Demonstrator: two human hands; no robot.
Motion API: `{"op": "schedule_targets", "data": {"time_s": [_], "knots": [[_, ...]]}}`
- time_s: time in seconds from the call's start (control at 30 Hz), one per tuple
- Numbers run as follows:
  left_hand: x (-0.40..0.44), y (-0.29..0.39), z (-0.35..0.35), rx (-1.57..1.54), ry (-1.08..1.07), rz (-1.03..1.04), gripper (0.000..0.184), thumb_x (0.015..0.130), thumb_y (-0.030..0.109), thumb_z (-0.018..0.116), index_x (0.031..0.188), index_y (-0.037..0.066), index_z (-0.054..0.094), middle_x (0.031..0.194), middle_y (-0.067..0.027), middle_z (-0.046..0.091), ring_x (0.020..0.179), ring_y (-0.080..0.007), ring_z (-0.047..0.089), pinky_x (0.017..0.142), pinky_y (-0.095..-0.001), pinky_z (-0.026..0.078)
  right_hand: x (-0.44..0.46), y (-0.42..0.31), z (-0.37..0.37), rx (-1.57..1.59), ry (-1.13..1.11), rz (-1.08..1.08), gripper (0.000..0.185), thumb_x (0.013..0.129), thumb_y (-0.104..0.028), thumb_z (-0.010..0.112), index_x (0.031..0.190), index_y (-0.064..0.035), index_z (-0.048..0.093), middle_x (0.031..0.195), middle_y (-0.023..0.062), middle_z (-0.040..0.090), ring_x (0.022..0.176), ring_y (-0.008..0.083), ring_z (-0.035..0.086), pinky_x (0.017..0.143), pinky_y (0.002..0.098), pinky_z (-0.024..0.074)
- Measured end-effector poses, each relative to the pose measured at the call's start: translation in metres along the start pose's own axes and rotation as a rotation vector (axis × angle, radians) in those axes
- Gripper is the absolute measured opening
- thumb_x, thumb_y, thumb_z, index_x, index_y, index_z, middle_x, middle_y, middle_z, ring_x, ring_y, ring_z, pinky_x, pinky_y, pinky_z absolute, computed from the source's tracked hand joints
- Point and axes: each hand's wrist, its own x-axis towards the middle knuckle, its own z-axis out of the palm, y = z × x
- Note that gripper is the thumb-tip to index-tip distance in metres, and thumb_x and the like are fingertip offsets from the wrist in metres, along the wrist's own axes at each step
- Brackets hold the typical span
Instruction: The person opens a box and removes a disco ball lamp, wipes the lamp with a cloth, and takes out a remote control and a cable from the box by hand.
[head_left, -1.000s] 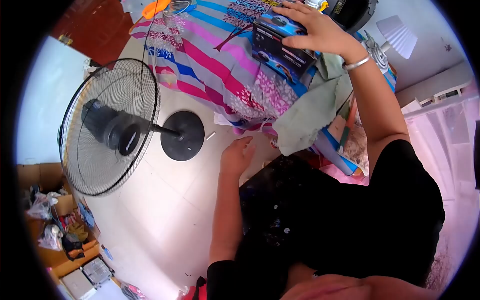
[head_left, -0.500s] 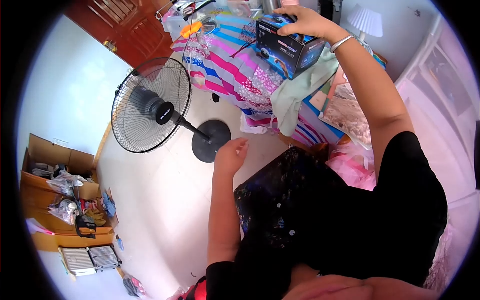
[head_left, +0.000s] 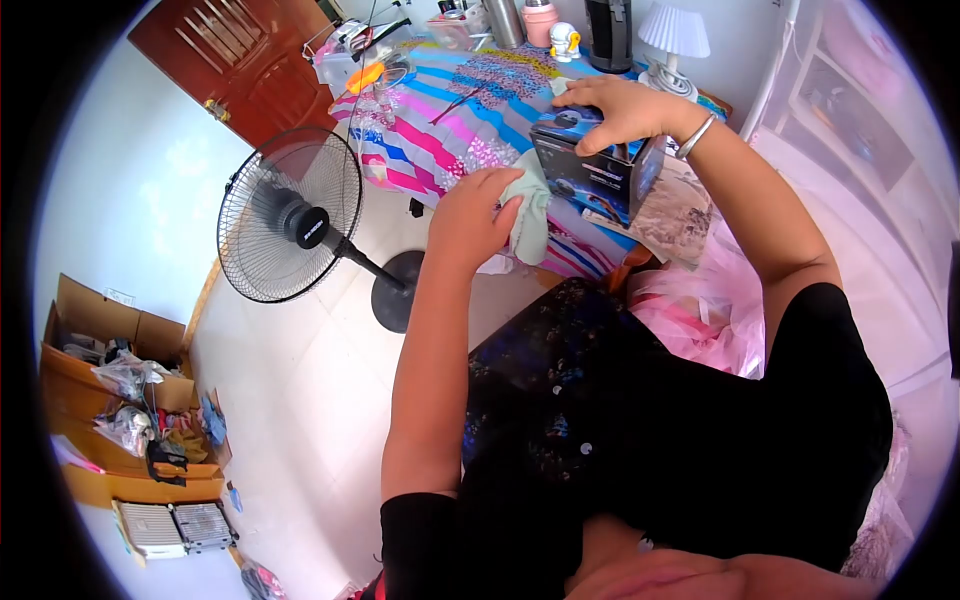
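My right hand (head_left: 625,112), with a silver bangle at the wrist, grips the top of a dark printed cardboard box (head_left: 590,175), thumb on the near side and fingers across the top. The box is at the table's near right corner, beside a stone-patterned sheet or book (head_left: 680,215). Left of the box, my left hand (head_left: 475,220) is closed on a pale green cloth (head_left: 532,215), which hangs down from the fingers near the table edge. The palm side of that hand is hidden.
A striped cloth covers the table (head_left: 440,130). Along its back stand a white lamp (head_left: 675,32), a black flask (head_left: 608,35), a pink cup (head_left: 540,25) and a small figurine (head_left: 565,42). A standing fan (head_left: 290,215) is on the left; cardboard boxes (head_left: 100,310) lie beyond it.
My left hand has risen to the table and taken hold of the green cloth, which was lying under or beside the box. My right hand and the box have shifted nearer to me.
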Motion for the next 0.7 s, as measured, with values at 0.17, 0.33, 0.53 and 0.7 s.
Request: {"op": "schedule_targets", "data": {"time_s": [0.17, 0.33, 0.53, 0.7], "knots": [[0.042, 0.031, 0.020, -0.018, 0.119, 0.187, 0.033, 0.080, 0.012, 0.068, 0.113, 0.008, 0.065, 0.113, -0.0116, 0.065, 0.103, -0.0313, 0.061, 0.088, -0.0391, 0.048, -0.016, 0.018, 0.008, -0.056, 0.154, -0.100, 0.083, 0.068, -0.055, 0.073, 0.133, -0.0082, 0.054, 0.140, 0.0261, 0.043, 0.131, 0.0398, 0.039, 0.109, 0.0419, 0.0312], [0.052, 0.039, 0.037, 0.010, 0.208, 0.281, 0.032, 0.075, 0.011, 0.071, 0.106, 0.006, 0.065, 0.108, -0.0114, 0.064, 0.099, -0.0322, 0.060, 0.086, -0.0403, 0.048, -0.021, 0.025, 0.011, -0.020, 0.185, -0.168, 0.079, 0.070, -0.051, 0.073, 0.134, -0.0084, 0.053, 0.138, 0.0263, 0.045, 0.130, 0.0394, 0.040, 0.107, 0.0417, 0.0338], [0.039, 0.039, 0.055, 0.028, 0.329, 0.281, 0.032, 0.073, 0.007, 0.071, 0.104, 0.004, 0.063, 0.109, -0.0117, 0.060, 0.101, -0.0326, 0.057, 0.088, -0.0410, 0.046, -0.011, 0.028, 0.010, 0.023, 0.204, -0.251, 0.071, 0.071, -0.044, 0.074, 0.129, -0.0066, 0.057, 0.127, 0.0240, 0.054, 0.111, 0.0340, 0.056, 0.091, 0.0391, 0.0467], [0.036, 0.034, 0.061, -0.008, 0.351, 0.250, 0.035, 0.073, 0.007, 0.070, 0.107, 0.004, 0.063, 0.107, -0.0124, 0.060, 0.099, -0.0324, 0.056, 0.087, -0.0412, 0.046, -0.008, 0.023, 0.001, 0.431, 0.152, -0.016, 0.065, 0.071, -0.036, 0.074, 0.127, -0.0056, 0.059, 0.101, 0.0089, 0.063, 0.080, 0.0139, 0.060, 0.062, 0.0293, 0.0512]]}}
